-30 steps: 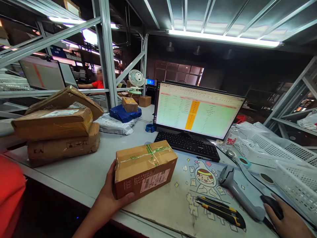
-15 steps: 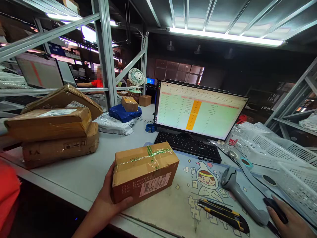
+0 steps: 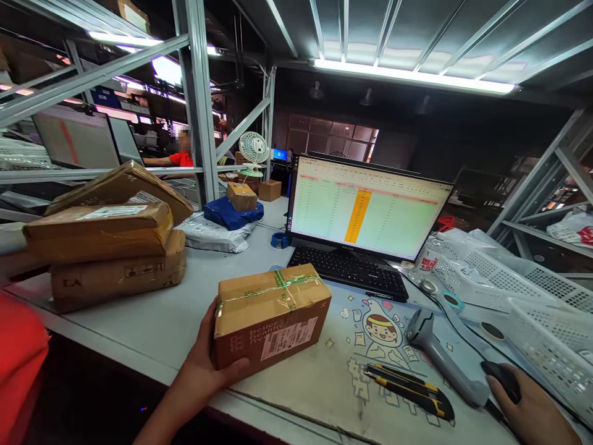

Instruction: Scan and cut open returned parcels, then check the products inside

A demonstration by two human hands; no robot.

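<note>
A brown cardboard box (image 3: 273, 315) with green-printed tape and a white shipping label rests on the desk mat. My left hand (image 3: 208, 352) is closed on its left end, thumb along the front face and fingers round the far side. At the lower right, my right hand (image 3: 528, 395) is curled over a black computer mouse (image 3: 501, 380). Beside the mouse lies a grey barcode scanner (image 3: 445, 358). A black and yellow utility knife (image 3: 410, 389) lies between the scanner and the box. Behind them stand a keyboard (image 3: 347, 273) and a monitor (image 3: 365, 207) showing a spreadsheet.
At left, several cardboard parcels (image 3: 115, 272) are stacked. A grey mailer (image 3: 217, 235), a blue bag (image 3: 231, 213) and a small box (image 3: 241, 196) sit behind. White perforated baskets (image 3: 551, 346) line the right side. A metal rack post (image 3: 197, 93) rises at left; a person (image 3: 181, 157) is beyond.
The spreadsheet on the monitor has shifted, with its orange column and rows in a different layout. The view has turned slightly. Both hands keep their holds on the box and the mouse.
</note>
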